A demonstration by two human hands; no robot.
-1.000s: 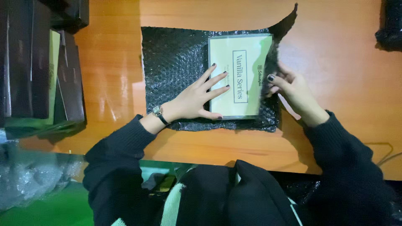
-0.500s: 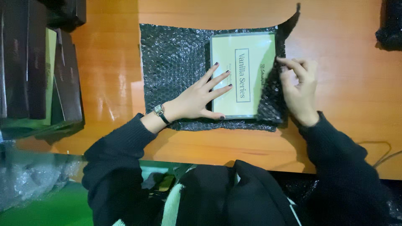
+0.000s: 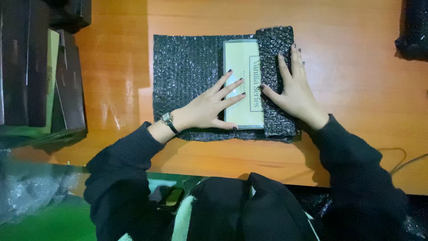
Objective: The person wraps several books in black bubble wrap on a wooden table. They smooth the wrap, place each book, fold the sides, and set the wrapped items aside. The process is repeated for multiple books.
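Since the earlier frame, right flap of the black bubble wrap (image 3: 187,76) has been folded over, now covering the right strip of the pale flat box (image 3: 240,67); before, that edge stood up loose beside the box. Right hand (image 3: 294,91) has gone from pinching the wrap edge to lying flat, fingers spread, palm pressing the folded flap down. Left hand (image 3: 209,107) unchanged: open, flat, fingertips on the box's left half, heel on the wrap. Wristwatch (image 3: 167,119) on the left wrist.

Box lies on the wrap near the middle of the orange desk (image 3: 356,111), its right part hidden under the flap, lower-left corner under the left fingers.

Dark boxes (image 3: 40,71) stacked at the left edge, cut off by the frame. Dark bundle (image 3: 412,27) top right, mostly out of view, kind unclear. Clear plastic (image 3: 31,187) bottom left, blurred. Thin cable (image 3: 401,156) at right, partly cut off.
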